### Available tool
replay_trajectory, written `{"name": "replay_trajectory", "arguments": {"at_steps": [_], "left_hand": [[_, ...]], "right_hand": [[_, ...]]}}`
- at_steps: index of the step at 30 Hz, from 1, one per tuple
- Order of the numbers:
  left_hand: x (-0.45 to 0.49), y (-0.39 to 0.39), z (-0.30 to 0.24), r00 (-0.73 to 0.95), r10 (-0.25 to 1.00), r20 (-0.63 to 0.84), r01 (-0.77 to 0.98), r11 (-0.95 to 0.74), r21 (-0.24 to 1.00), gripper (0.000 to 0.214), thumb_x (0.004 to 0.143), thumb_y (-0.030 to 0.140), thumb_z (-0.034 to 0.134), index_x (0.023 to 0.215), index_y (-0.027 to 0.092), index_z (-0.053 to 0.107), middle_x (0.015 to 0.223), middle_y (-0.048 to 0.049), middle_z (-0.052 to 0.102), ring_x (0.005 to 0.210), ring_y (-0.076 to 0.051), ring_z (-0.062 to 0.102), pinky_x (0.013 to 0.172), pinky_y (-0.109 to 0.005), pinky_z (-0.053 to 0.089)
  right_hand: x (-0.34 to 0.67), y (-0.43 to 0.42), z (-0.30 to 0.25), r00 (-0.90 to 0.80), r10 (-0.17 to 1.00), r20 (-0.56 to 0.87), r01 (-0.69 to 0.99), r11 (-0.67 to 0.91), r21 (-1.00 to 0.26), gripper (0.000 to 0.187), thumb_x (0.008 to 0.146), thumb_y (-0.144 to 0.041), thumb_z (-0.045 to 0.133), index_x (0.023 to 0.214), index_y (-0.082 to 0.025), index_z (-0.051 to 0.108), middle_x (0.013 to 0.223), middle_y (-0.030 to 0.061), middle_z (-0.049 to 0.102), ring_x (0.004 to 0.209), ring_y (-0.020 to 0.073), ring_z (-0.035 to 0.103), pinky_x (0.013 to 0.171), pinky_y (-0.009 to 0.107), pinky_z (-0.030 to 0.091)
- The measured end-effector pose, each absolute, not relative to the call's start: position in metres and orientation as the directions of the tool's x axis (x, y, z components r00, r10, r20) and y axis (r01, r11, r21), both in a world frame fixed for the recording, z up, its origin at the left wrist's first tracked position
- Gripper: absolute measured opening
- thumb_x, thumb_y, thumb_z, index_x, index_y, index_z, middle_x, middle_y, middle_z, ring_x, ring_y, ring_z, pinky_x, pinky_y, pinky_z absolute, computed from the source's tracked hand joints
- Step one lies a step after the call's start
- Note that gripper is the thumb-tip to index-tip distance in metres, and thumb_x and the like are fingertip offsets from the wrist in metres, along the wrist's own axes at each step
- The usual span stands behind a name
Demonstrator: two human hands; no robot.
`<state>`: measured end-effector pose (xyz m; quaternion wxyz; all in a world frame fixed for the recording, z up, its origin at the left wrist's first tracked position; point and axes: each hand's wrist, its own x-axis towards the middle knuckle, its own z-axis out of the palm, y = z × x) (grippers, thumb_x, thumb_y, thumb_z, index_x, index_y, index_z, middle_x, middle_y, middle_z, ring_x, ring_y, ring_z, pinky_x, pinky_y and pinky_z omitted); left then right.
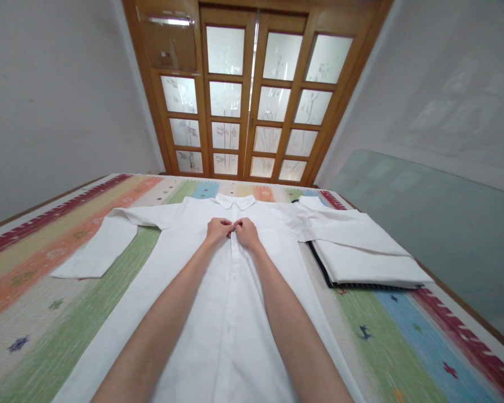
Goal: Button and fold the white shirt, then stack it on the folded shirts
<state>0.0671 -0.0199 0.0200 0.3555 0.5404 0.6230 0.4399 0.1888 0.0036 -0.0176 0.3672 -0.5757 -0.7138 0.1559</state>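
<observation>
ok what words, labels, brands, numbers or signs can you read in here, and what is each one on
None can be read anywhere.
Brown panel, upper left: a small mark, too blurred to tell if it is lettering.
Glass panes: plant-like drawings, no legible text.
White shirt: no readable label.
Striped cloth: small figures, no legible words.

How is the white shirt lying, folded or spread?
Spread: the white shirt has sleeves out to both sides, collar at the far end.
</observation>
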Motion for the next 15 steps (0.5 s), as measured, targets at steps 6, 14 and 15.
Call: {"name": "replay_trajectory", "arguments": {"at_steps": [6, 14, 15], "left_hand": [[0.0665, -0.0174, 0.0179, -0.154, 0.988, -0.022, 0.349, 0.075, 0.934, 0.003, 0.065, 0.009, 0.071, 0.067, 0.012, 0.070, 0.042, 0.0024, 0.058, 0.042, -0.010, 0.058, 0.051, -0.018, 0.047], [0.0629, -0.0104, 0.0110, -0.145, 0.985, -0.090, 0.305, 0.131, 0.943, 0.019, 0.064, 0.014, 0.077, 0.081, 0.008, 0.071, 0.041, 0.0016, 0.058, 0.039, -0.010, 0.056, 0.047, -0.019, 0.047], [0.0624, -0.0105, 0.0111, -0.140, 0.986, -0.094, 0.303, 0.133, 0.944, 0.020, 0.064, 0.014, 0.077, 0.082, 0.008, 0.071, 0.042, 0.0015, 0.058, 0.039, -0.011, 0.056, 0.047, -0.019, 0.047]], "right_hand": [[0.1883, 0.0036, -0.0182, -0.066, 0.933, 0.355, 0.711, 0.294, -0.639, 0.017, 0.082, -0.012, 0.050, 0.081, -0.018, 0.066, 0.088, 0.0043, 0.062, 0.086, 0.0169, 0.055, 0.079, 0.028, 0.039], [0.1875, 0.0029, -0.0160, -0.039, 0.931, 0.364, 0.719, 0.279, -0.637, 0.016, 0.079, -0.013, 0.053, 0.077, -0.017, 0.069, 0.083, 0.0055, 0.063, 0.082, 0.0171, 0.055, 0.077, 0.028, 0.040], [0.1877, 0.0027, -0.0156, -0.037, 0.930, 0.365, 0.718, 0.279, -0.638, 0.016, 0.079, -0.013, 0.053, 0.076, -0.017, 0.069, 0.083, 0.0054, 0.063, 0.082, 0.0170, 0.056, 0.077, 0.027, 0.040]]}}
